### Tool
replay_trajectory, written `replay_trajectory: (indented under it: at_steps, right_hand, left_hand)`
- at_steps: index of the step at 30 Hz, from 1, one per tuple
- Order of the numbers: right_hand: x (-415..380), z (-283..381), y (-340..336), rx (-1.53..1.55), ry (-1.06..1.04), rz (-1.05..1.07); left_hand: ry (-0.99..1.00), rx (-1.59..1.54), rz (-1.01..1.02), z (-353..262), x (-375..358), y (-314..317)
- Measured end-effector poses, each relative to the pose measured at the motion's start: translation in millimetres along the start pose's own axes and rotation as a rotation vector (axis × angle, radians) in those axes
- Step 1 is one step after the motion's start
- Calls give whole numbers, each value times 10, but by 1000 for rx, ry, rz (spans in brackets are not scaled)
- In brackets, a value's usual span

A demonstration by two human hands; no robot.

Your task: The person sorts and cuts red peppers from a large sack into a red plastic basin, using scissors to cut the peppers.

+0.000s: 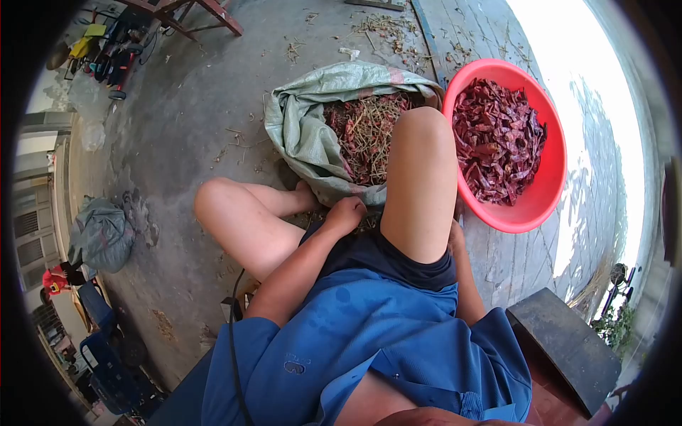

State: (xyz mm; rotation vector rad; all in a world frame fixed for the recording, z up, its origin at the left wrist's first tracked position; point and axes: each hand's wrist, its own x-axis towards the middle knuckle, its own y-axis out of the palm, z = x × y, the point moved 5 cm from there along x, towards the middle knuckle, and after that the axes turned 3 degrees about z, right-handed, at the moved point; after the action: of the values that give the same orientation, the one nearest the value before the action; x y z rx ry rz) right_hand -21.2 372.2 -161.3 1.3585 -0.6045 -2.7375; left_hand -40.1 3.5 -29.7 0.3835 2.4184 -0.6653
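Observation:
My left hand (346, 216) is closed at the near edge of an open green woven sack (305, 142); what its fingers hold, if anything, is hidden. Inside the sack lie dried red chillies with tangled stems (366, 135). My right hand (455, 233) hangs low beside my raised thigh, mostly hidden, its fingers not clear. Beyond that knee, to the right, stands a red plastic basin (554, 163) with many dark red dried chillies (497, 138) in it. The sack and the basin stand side by side.
Stems and bits (387, 32) are scattered on the concrete floor (192, 121). A filled green sack (101, 234) stands at the left. A red wooden frame (220, 15) is at the top, a dark box (565, 344) at the lower right. A black cable (234, 341) crosses my shirt.

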Motion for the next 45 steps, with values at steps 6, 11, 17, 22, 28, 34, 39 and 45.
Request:
replay_trajectory:
  at_steps: [6, 11, 17, 22, 28, 34, 39, 45]
  right_hand:
    - [-1166, 2343, 635, 161, -663, -392]
    - [-1776, 3807, 2583, -461, -973, -273]
    - [-65, 3280, 4360, -1453, -641, 390]
    - [1925, 1894, 4399, -1551, -552, 545]
    - [2961, 1047, 4376, -1663, -488, 370]
    - [3977, 1046, 4532, -2139, -870, 246]
    - [3987, 1489, 5020, -2083, -569, 133]
    - [4227, 1113, 5235, -2307, -660, 260]
  left_hand:
    - [171, -81, -97, -105, 61, -62]
    - [165, -127, -90, -156, 186, 14]
    - [183, -133, -88, -184, 296, 35]
    - [79, -284, -118, -10, 251, -147]
    - [30, -539, -101, 42, 217, -376]
    - [62, -908, 26, -115, 313, -474]
    - [-32, -1026, 58, -84, 403, -576]
    - [-139, -1139, 78, -90, 399, -734]
